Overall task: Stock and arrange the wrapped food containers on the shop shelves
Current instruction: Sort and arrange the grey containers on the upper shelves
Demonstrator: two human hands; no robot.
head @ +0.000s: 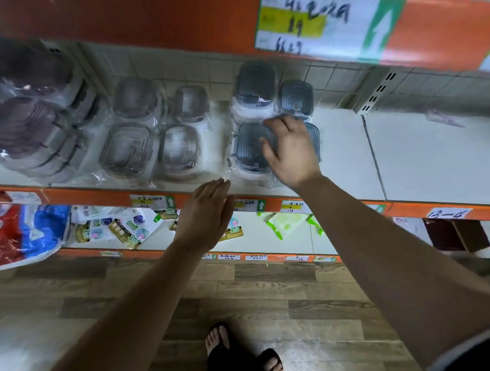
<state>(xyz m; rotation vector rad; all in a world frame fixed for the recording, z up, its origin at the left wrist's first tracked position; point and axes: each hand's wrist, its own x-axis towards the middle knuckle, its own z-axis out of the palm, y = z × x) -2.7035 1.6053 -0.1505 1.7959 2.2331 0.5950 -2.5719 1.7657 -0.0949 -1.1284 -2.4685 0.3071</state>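
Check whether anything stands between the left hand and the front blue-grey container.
Nothing visible does. The left hand hovers open at the shelf edge, with only bare shelf before the front blue-grey container; the right hand covers its right side.

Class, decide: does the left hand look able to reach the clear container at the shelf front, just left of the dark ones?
Probably yes. The left hand hovers open at the edge of the shelf, with only bare board between it and the clear container.
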